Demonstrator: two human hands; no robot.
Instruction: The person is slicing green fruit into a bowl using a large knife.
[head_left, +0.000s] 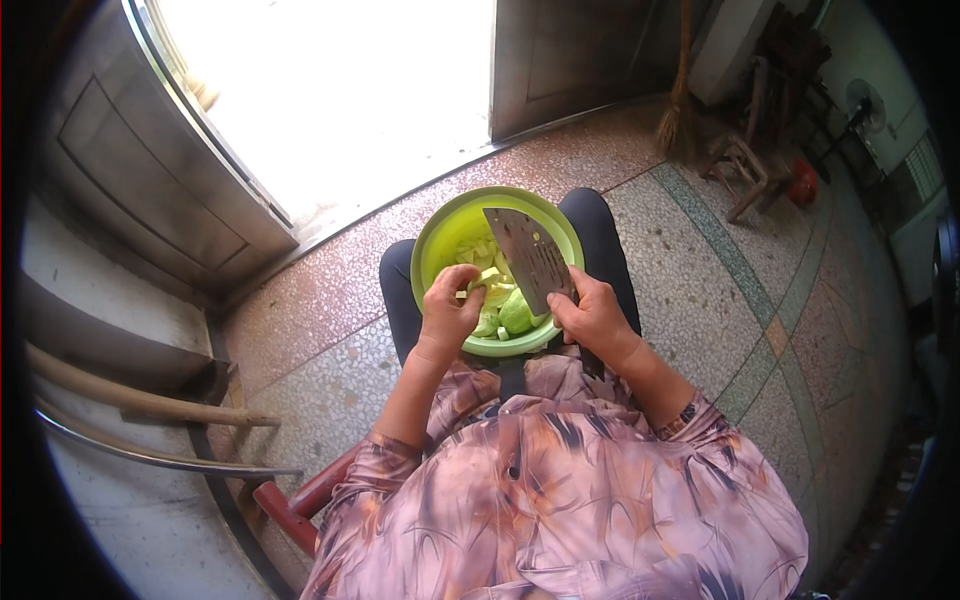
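A green plastic basin (491, 196) rests on my lap between my knees. My left hand (448, 307) is over its left side, with a small pale green vegetable piece (489, 277) pinched between thumb and fingers. In my right hand (596, 311), at the basin's right rim, is a wide-bladed cleaver (529, 255), its blade slanting over the basin and bearing wet marks or bits. Below the blade lie larger chunks of a green-skinned vegetable (516, 311), perhaps a gourd or cucumber. Cut pale pieces (476, 247) are heaped deeper in the basin.
Beyond the basin is a bright doorway between door panels (150, 180). A straw broom (677, 112), a small wooden stool (742, 169) and a red object (802, 182) stand at the upper right. A wooden pole (150, 394) and a metal rod (165, 463) lie at the left.
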